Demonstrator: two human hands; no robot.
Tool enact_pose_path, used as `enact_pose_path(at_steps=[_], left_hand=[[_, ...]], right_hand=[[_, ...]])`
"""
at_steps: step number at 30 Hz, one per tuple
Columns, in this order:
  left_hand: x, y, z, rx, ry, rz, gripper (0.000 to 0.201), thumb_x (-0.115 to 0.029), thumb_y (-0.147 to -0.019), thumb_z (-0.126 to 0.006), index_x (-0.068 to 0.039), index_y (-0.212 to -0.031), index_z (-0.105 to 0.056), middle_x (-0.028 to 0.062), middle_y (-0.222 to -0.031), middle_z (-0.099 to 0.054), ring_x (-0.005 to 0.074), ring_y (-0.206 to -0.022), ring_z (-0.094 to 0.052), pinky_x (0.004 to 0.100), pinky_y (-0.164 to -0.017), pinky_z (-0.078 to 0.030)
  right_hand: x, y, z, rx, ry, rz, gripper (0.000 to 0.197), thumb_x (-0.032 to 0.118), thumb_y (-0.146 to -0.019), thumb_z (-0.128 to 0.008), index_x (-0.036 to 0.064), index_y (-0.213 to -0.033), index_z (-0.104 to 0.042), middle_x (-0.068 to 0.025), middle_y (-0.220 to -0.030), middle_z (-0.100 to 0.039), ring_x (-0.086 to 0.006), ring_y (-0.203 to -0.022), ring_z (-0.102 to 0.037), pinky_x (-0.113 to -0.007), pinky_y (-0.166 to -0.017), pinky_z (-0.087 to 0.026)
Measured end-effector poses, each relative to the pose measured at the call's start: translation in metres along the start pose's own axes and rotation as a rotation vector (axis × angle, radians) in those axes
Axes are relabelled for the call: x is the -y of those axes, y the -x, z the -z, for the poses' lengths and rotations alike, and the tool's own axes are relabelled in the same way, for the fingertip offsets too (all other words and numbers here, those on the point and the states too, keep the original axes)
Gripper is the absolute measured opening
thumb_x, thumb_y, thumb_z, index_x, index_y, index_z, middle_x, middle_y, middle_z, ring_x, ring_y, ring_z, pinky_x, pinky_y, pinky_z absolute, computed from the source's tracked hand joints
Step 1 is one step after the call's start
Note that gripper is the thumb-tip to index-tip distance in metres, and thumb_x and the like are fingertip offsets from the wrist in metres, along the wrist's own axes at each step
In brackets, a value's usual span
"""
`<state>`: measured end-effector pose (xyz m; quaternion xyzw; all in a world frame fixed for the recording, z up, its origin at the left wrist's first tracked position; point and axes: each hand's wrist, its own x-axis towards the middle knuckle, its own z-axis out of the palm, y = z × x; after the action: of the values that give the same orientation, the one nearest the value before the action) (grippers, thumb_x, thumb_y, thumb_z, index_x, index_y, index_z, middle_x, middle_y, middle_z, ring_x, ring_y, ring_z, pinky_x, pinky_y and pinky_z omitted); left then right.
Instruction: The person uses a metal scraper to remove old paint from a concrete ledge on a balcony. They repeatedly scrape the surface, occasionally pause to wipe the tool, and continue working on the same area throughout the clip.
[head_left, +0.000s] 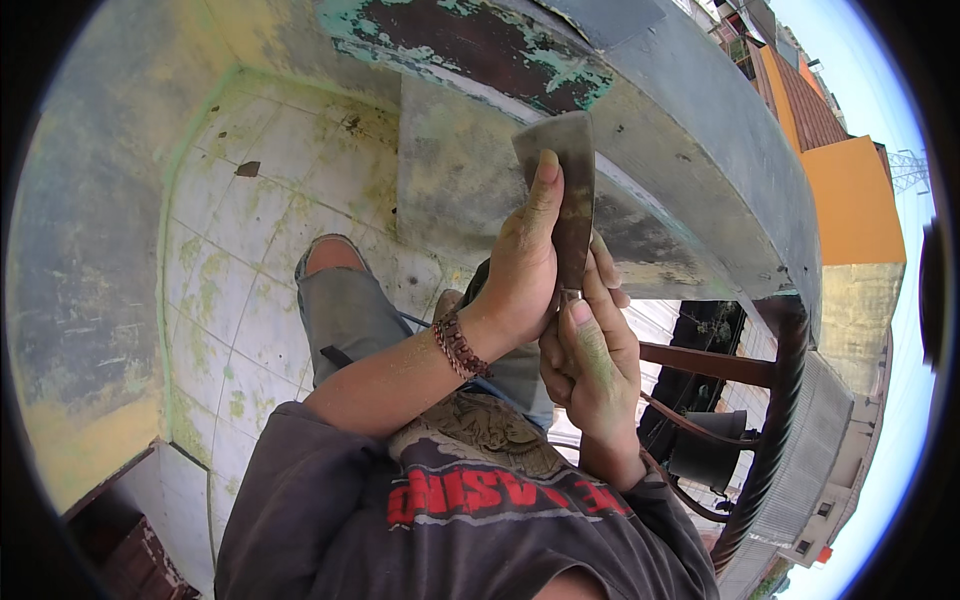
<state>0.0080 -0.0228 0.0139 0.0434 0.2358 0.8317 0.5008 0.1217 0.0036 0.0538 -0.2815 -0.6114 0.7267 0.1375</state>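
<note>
A scraper with a broad, dull metal blade (572,190) is held upright in front of me, its wide edge at the top. My right hand (596,355) is closed round the lower end, the thumb pressed near the ferrule; the handle is mostly hidden in that hand. My left hand (525,260) grips the blade from the left side, with its thumb laid flat along the metal and its other fingers hidden behind. Greenish dust coats my right thumb and the tip of my left. A beaded bracelet (460,345) circles my left wrist.
Behind the scraper runs a grey concrete ledge (690,130) with flaking dark and turquoise paint (480,45). Dirty white floor tiles (245,310) lie to the left beside a patchy wall (85,260). Right of me stand a twisted metal railing (780,400) and a dark bucket-like container (708,447).
</note>
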Motion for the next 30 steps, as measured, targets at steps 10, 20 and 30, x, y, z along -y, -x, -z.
enact_pose_path(at_steps=[10, 20, 30], left_hand=[[0.003, 0.008, 0.000, 0.031, -0.069, 0.013, 0.063, -0.066, -0.093, -0.037, -0.005, -0.089, -0.051, 0.0092, -0.064, -0.060, 0.0185, -0.060, -0.065, 0.0323, -0.060, -0.056], [0.009, -0.008, -0.006, 0.034, -0.536, -0.215, 0.056, -0.052, -0.100, -0.038, -0.002, -0.086, -0.059, 0.0015, -0.072, -0.057, 0.0065, -0.067, -0.051, 0.0205, -0.062, -0.043], [-0.010, -0.006, -0.010, 0.053, -0.685, -0.333, 0.052, -0.048, -0.099, -0.046, -0.004, -0.072, -0.056, -0.0049, -0.062, -0.049, 0.0035, -0.061, -0.041, 0.0234, -0.054, -0.035]], right_hand=[[-0.007, 0.006, 0.011, 0.027, 0.002, -0.005, 0.049, 0.020, -0.102, -0.040, 0.0035, -0.147, -0.030, 0.0045, -0.063, -0.034, -0.0023, -0.049, -0.032, -0.017, -0.036, -0.022], [-0.037, -0.003, 0.012, -0.019, -0.069, 0.211, 0.062, 0.025, -0.099, -0.038, -0.0043, -0.148, -0.014, 0.0010, -0.062, -0.039, -0.0040, -0.041, -0.029, -0.019, -0.032, -0.026], [-0.050, -0.008, -0.004, -0.034, -0.200, 0.299, 0.065, 0.027, -0.099, -0.039, -0.0084, -0.146, -0.012, -0.0016, -0.068, -0.046, -0.0046, -0.047, -0.039, -0.018, -0.038, -0.031]])
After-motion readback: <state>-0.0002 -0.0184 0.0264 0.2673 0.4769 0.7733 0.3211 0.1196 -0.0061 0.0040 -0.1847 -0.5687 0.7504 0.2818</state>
